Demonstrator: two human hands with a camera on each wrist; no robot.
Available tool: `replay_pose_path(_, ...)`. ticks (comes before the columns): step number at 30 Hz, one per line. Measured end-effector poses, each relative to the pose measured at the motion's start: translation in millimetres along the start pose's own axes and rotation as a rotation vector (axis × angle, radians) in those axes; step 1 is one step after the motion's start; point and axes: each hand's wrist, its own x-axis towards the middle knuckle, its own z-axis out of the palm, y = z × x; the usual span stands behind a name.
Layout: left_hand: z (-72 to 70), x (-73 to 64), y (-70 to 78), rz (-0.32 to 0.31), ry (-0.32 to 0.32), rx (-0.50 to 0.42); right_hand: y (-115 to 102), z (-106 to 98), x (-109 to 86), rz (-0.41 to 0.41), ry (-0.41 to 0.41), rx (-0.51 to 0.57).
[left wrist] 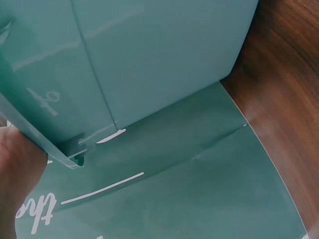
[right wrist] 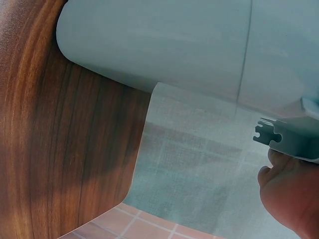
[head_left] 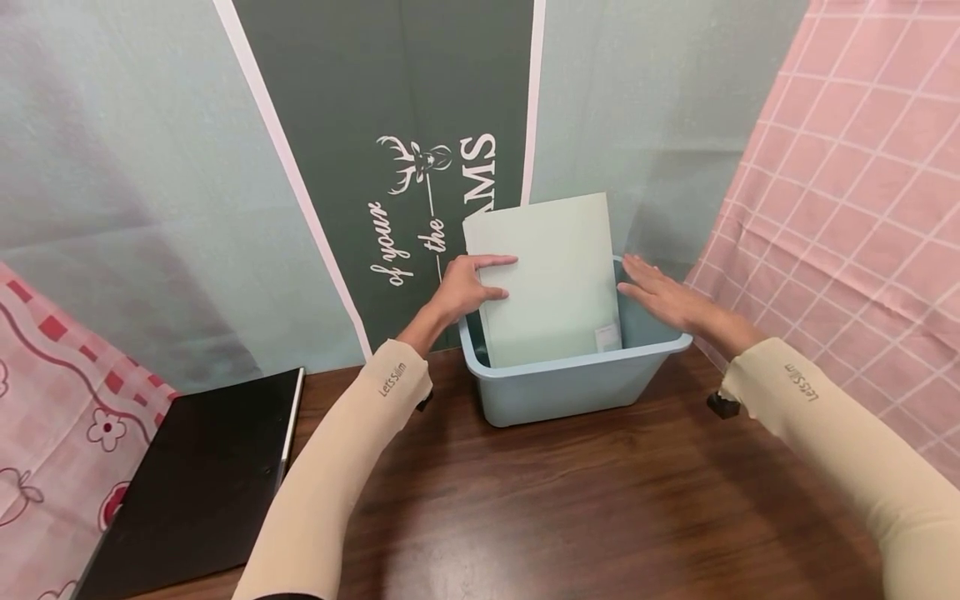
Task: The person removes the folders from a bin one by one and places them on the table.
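A pale green folder-like sheet with a small white label at its lower right stands tilted inside a light blue plastic bin. My left hand is at the sheet's left side, index finger and thumb straight and spread in front of it. Whether they touch it, I cannot tell. Over the bin's right end is my right hand, its fingers extended and nothing held. In the left wrist view, part of the left hand shows beside the bin rim. The right wrist view shows the right hand near the rim, partly cut off.
A flat black board-like item with a silvery edge lies at the left of the brown wooden table. Behind the bin hangs a green and grey cloth with white lettering. Pink checked cloth borders the right side.
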Motion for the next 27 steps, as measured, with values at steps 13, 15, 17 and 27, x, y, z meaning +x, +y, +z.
replay_pose_path(13,1.1,-7.7,0.6,0.005,0.041,-0.025,8,9,2.8,-0.055,0.04,0.008)
replay_pose_path(15,1.5,-8.3,1.8,0.023,0.047,-0.025,9,9,2.7,-0.054,0.048,0.006)
replay_pose_path(17,1.9,-9.3,3.0,0.032,0.051,-0.024,9,9,3.0,-0.057,0.054,0.0)
replay_pose_path(27,1.3,-15.8,6.5,0.055,0.085,-0.01,11,9,2.3,-0.068,0.053,0.001)
